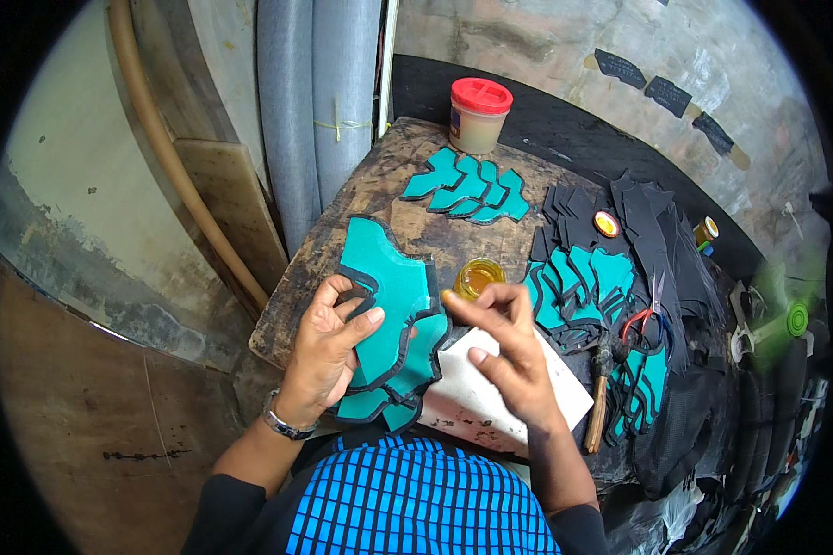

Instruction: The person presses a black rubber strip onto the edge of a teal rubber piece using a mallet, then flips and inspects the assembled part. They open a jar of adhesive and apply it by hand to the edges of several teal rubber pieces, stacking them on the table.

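Near the front edge of the worn wooden table [379,185], I am pressing my left hand [329,347] flat on a teal cut piece [389,287] with black edging, fingers spread and the thumb lying across its face; it is resting on top of a few more such pieces at the table's near edge. My right hand [509,351] is hovering just beside it over a white slab [491,398], fingers curled narrow with the forefinger tip close to the small open glue pot [479,276]; I cannot tell whether anything is pinched there. To do this well, I judge I should be keeping the piece pinned flat and working along the black border evenly. Teal faces are looking soft and matte, their outlines wavy. Farther back, a fan of teal pieces [467,190] and a red-lidded jar [478,113] are sitting; right of the pot, a hammer [602,388] and red-handled scissors [646,314] are lying on black pieces.
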A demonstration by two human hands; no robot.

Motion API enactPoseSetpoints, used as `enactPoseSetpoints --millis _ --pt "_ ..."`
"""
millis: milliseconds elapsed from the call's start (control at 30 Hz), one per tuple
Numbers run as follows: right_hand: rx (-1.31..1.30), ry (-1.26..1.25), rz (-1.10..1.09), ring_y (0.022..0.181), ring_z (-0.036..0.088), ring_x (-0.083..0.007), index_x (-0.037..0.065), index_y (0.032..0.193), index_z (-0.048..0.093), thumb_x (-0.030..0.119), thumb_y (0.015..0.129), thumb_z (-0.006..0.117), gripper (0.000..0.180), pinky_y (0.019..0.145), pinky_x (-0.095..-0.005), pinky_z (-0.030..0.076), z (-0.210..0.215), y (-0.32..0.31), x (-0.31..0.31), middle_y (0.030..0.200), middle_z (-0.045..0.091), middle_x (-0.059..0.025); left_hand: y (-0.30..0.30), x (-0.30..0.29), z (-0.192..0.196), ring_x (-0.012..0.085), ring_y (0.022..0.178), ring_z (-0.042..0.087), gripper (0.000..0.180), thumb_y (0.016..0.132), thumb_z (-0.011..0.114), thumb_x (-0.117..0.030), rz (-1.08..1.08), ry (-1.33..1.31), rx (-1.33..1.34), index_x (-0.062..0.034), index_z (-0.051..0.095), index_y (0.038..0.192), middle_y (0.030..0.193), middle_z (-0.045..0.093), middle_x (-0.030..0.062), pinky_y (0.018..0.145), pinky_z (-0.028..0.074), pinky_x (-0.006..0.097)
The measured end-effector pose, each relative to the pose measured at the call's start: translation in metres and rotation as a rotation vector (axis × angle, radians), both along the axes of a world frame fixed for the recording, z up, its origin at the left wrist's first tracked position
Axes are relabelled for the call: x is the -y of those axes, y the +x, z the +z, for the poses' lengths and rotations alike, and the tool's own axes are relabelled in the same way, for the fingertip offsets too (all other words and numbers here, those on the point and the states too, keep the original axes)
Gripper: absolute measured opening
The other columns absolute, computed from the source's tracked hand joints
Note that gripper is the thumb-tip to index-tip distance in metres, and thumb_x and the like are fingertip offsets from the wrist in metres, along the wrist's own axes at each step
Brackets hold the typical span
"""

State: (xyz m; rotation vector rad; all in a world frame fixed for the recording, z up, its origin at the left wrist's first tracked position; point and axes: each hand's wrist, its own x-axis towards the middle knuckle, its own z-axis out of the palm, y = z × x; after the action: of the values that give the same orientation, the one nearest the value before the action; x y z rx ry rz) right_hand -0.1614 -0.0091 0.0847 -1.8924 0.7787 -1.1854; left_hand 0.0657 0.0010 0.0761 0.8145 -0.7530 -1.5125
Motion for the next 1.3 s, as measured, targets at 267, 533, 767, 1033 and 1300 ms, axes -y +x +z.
enactPoseSetpoints --millis 267,533,767,1033,1300 --pt "-0.027 0.035 0.024 0.103 0.041 -0.0246 0.013 0.142 0.056 0.010 0.084 0.058 0.058 0.093 -0.0348 0.036 -0.026 0.016 -0.002 0.108 0.038 -0.0114 -0.007 -0.002 0.007 0.0165 0.102 0.064 0.034 0.091 0.064 0.004 0.037 -0.030 -0.056 -0.0050 0.045 0.118 0.115 0.061 0.0117 0.088 0.057 0.031" --pt "-0.124 -0.111 0.051 0.098 0.045 -0.0254 0.018 0.131 0.067 0.001 0.070 0.059 0.064 0.093 -0.0359 0.039 -0.024 0.024 -0.007 0.104 0.041 -0.0105 -0.006 0.002 0.008 0.0130 0.103 0.060 0.036 0.091 0.065 0.004 0.075 -0.046 -0.035 -0.0051 0.045 0.119 0.113 0.059 0.0099 0.086 0.055 0.026" --pt "-0.462 -0.665 -0.063 0.090 0.047 -0.0250 0.024 0.128 0.069 0.009 0.066 0.063 0.064 0.087 -0.0391 0.036 -0.028 0.029 -0.016 0.097 0.049 -0.0098 -0.004 0.010 0.005 0.0140 0.104 0.060 0.036 0.092 0.065 0.003 0.091 -0.037 -0.053 -0.0039 0.044 0.120 0.115 0.058 0.0106 0.084 0.055 0.027" --pt "0.028 -0.389 -0.403 0.093 0.052 -0.0276 0.000 0.121 0.065 -0.005 0.066 0.058 0.056 0.082 -0.0355 0.045 -0.039 -0.006 0.007 0.099 0.050 -0.0151 0.032 0.147 -0.040 0.0170 0.116 0.055 0.034 0.093 0.063 -0.001 0.148 -0.155 0.401 0.0045 0.054 0.126 0.122 0.058 0.0103 0.100 0.045 0.030" --pt "-0.010 -0.305 -0.581 0.097 0.052 -0.0295 0.000 0.126 0.061 0.001 0.085 0.056 0.042 0.087 -0.0375 0.044 -0.052 -0.015 0.016 0.104 0.052 -0.0182 0.023 0.320 -0.066 0.0297 0.122 0.056 0.046 0.088 0.069 -0.011 0.137 -0.168 0.996 -0.0008 0.060 0.131 0.129 0.061 0.0196 0.104 0.042 0.036"
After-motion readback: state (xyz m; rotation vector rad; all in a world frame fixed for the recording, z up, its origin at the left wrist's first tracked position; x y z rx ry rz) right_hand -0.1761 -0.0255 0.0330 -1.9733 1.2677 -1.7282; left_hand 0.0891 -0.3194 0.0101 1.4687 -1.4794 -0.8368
